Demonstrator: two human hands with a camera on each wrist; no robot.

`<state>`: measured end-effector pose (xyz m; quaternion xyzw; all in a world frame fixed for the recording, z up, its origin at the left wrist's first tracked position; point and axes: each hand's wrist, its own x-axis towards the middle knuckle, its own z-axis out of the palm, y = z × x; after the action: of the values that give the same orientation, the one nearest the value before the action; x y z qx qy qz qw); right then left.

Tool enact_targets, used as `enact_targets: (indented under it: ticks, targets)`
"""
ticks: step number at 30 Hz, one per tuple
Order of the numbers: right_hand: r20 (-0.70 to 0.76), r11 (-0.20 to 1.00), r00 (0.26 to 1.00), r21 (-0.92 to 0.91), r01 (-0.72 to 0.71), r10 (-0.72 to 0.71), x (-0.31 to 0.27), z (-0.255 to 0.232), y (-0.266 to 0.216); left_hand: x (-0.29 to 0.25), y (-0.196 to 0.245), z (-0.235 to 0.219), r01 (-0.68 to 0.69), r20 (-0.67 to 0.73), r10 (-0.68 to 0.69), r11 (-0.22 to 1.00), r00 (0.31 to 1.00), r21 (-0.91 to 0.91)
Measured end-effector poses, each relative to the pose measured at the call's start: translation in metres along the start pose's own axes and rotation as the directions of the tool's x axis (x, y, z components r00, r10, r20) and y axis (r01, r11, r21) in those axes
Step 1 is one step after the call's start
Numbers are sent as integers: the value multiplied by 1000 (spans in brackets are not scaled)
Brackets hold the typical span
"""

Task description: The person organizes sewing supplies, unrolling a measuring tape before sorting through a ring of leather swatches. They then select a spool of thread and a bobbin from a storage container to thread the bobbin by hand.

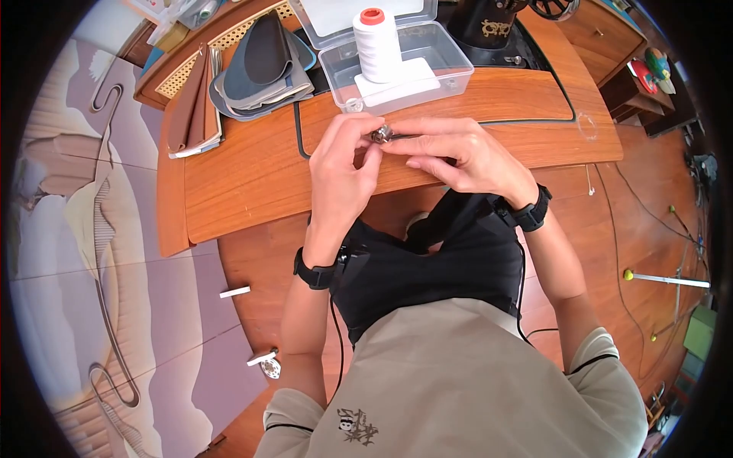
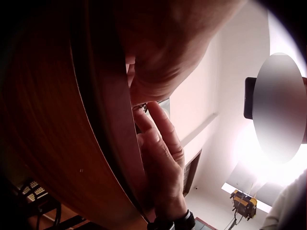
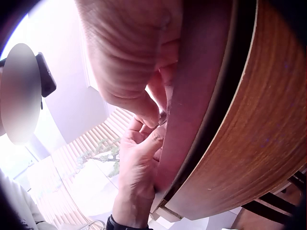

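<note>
Over the front edge of the wooden table (image 1: pixel 252 200), both hands meet at a small, shiny metal bobbin case (image 1: pixel 382 134). My left hand (image 1: pixel 343 164) pinches it from the left between thumb and forefinger. From the other side, my right hand (image 1: pixel 462 153) grips it with its fingertips, the fingers reaching leftward. The right wrist view has the dark metal of the case (image 3: pixel 162 118) between the fingertips of both hands. In the left wrist view the case is mostly hidden behind fingers.
Behind the hands, a clear plastic box (image 1: pixel 458 76) holds a white thread cone (image 1: pixel 377 49). A black sewing machine (image 1: pixel 489 27) stands at the back right. Folded fabrics (image 1: pixel 263 76) and a brown bundle (image 1: pixel 188 114) lie on the left. Cables run across the floor at right.
</note>
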<state>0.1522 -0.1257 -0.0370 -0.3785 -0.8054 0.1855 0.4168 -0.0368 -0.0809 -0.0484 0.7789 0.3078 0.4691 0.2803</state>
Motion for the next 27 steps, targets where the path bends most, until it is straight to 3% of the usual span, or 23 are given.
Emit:
enact_targets:
  ticks: [8, 13, 16, 23, 27]
  targets:
    - [33, 994, 999, 111, -20, 17, 0, -6, -3, 0, 0, -1, 19, -6, -19, 999, 1000, -47]
    - [96, 959, 986, 235, -156, 137, 0, -11, -6, -1, -5, 0, 46, -56, -57, 985, 997, -168]
    - [60, 938, 988, 312, -154, 142, -1, -9, -4, -2, -5, -1, 80, -53, -95, 967, 994, -242]
    - [5, 940, 978, 274, -201, 208, -2, -5, 1, -4, 2, -2, 24, 3, -24, 985, 1000, -172]
    - [-84, 971, 983, 193, -144, 163, -2, -6, 1, -7, 1, 0, -111, 102, 113, 994, 988, -23]
